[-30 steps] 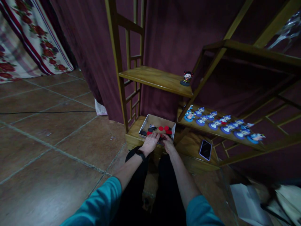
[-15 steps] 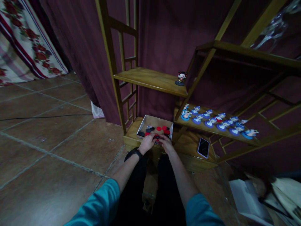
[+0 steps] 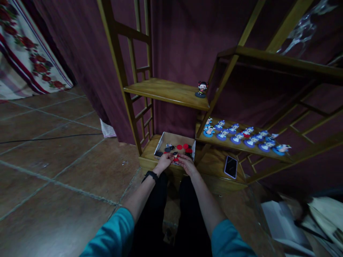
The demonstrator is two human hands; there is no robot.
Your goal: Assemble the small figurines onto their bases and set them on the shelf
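Note:
My left hand [image 3: 165,161] and my right hand [image 3: 187,163] are closed on either side of a small red figurine [image 3: 175,155] with a dark head. The fingers of both pinch it low over the near side of a shallow cardboard box [image 3: 175,138]. Inside the box lie several red discs [image 3: 179,147] and dark discs [image 3: 167,149], along with a small black-and-white piece [image 3: 169,145]. My fingers partly cover the figurine's lower part, and the box's front edge is mostly hidden behind my hands.
A black-haired figurine [image 3: 202,89] stands on the wooden shelf [image 3: 166,91] above the box. To the right, several blue and purple figurines [image 3: 237,137] line a lower shelf, with a phone [image 3: 230,167] below. A white box [image 3: 284,223] is at lower right; a cable [image 3: 53,137] crosses the floor.
The figurine between my hands now shows its head and red body more plainly, and my fingers have spread slightly apart around it. The whole view has shifted a little.

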